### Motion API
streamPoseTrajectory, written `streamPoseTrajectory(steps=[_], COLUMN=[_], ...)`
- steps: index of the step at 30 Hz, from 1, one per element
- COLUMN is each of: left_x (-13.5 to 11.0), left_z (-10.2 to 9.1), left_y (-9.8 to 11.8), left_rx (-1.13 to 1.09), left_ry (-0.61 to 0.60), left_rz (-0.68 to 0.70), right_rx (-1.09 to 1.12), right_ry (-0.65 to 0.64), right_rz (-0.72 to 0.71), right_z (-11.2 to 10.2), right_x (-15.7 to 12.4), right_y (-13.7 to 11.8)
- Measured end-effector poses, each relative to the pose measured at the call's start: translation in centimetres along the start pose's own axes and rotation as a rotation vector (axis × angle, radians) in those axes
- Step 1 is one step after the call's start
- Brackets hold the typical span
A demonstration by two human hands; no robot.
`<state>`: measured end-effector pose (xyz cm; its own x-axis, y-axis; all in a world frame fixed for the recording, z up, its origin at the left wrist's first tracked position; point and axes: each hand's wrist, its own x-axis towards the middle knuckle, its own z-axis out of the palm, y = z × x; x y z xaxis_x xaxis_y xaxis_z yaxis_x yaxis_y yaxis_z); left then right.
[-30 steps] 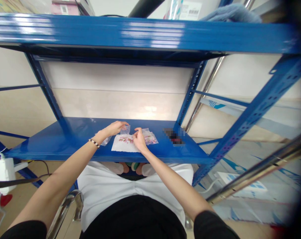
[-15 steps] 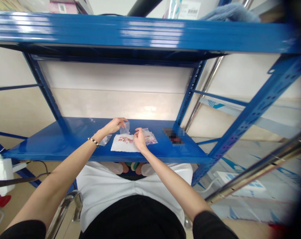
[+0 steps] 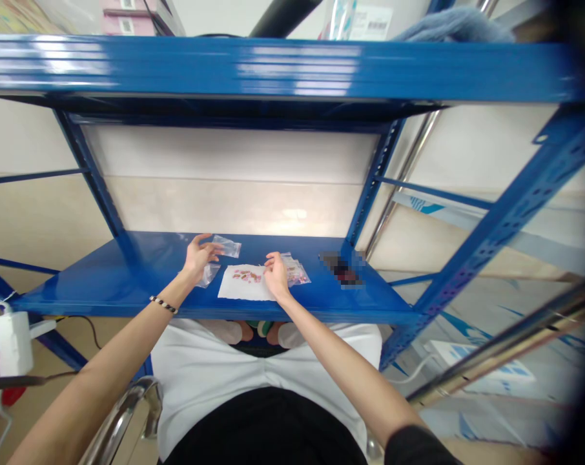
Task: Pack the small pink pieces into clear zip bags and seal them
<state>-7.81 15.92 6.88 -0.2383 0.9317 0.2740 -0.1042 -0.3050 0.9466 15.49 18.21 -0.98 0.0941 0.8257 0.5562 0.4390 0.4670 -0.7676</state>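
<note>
shelf (image 3: 147, 271): glossy blue painted metal | sheet (image 3: 237, 290): matt white paper | bag (image 3: 227, 246): clear, shiny plastic | rail (image 3: 510, 349): smooth polished metal

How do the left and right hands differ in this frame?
The left hand is open with spread fingers, while the right hand has its fingers bunched at the edge of the white sheet. The left wrist wears a beaded bracelet; the right wrist is bare. Both are over the blue shelf.
</note>
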Motion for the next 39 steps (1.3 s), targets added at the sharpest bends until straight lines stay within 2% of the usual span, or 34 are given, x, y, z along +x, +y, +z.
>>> streamPoseTrajectory(steps=[2,5,8,11,15,17,19,23,27,31,34,39], left_x=[-0.6,-1.1,-1.5,-2.1,-3.8,-4.8,-5.6,-6.4,-6.4,-6.4,-6.6,-7.6], left_z=[-2.0,-5.0,-7.1,-8.2,-8.0,-7.5,-7.0,-6.5,-6.7,-6.8,-6.7,-5.7], left_y=[-0.5,-1.2,-1.9,-2.7,-3.4,-3.9,-4.4,-5.2,-5.3,-5.3,-5.1,-3.5], left_rx=[-0.023,0.001,0.078,0.349,0.937,1.089,1.161,1.266,1.33,1.356,1.355,1.21], left_ry=[0.114,0.209,0.238,0.221,0.211,0.124,-0.005,-0.15,-0.189,-0.207,-0.155,0.027], left_rz=[-0.044,-0.044,-0.006,0.074,0.379,0.492,0.528,0.497,0.468,0.532,0.547,0.572], right_rx=[-0.008,-0.022,-0.04,-0.06,-0.078,-0.077,-0.069,-0.037,-0.018,-0.033,-0.078,-0.181], right_ry=[0.001,-0.019,-0.053,-0.073,-0.069,-0.064,-0.066,-0.11,-0.141,-0.125,-0.1,-0.067], right_rz=[-0.011,-0.025,-0.038,-0.053,-0.076,-0.087,-0.1,-0.129,-0.132,-0.137,-0.134,-0.054], right_z=[0.2,0.4,0.4,0.3,0.2,0.2,0.1,0.0,0.1,0.0,-1.1,-4.8], right_x=[0.1,0.2,0.1,0.0,-0.2,-0.3,-0.2,-0.2,-0.4,-0.4,0.7,3.9], right_y=[0.3,0.5,0.5,0.4,0.2,0.1,-0.2,-0.7,-1.2,-1.6,-1.6,-0.3])
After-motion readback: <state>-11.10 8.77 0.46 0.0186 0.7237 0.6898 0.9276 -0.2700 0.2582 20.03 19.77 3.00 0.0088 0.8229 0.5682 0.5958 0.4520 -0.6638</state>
